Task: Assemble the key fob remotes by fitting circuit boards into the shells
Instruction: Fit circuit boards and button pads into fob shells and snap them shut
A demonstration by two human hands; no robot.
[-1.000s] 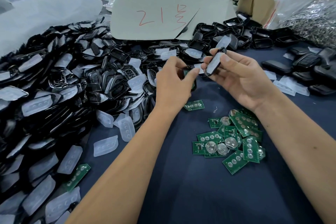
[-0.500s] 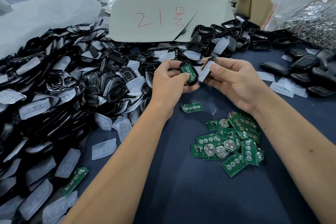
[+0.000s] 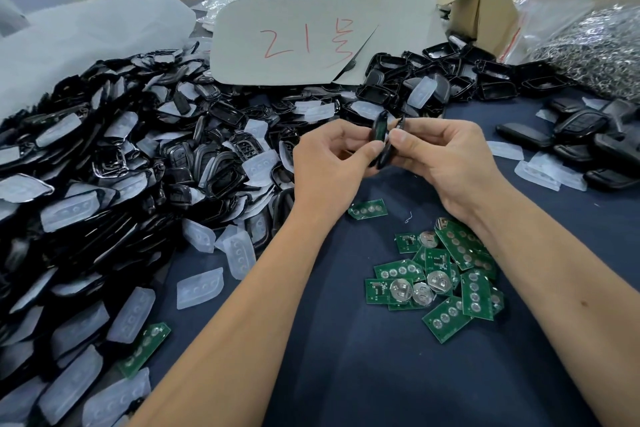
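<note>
Hundreds of black shells heap left of the dark blue table mat, too many to count, while roughly fifteen green circuit boards lie piled at its centre-right and one stray board sits just beyond them. Above the pile, the left hand pinches a board-loaded shell half and the right hand clamps the mating half, edges touching. Likely light, stiff, glossy-slippery plastic: hold by rims, keep off the board.

You've two black shell halves edge-on, nearly closed, a green board showing between; more boards piled below.
</note>
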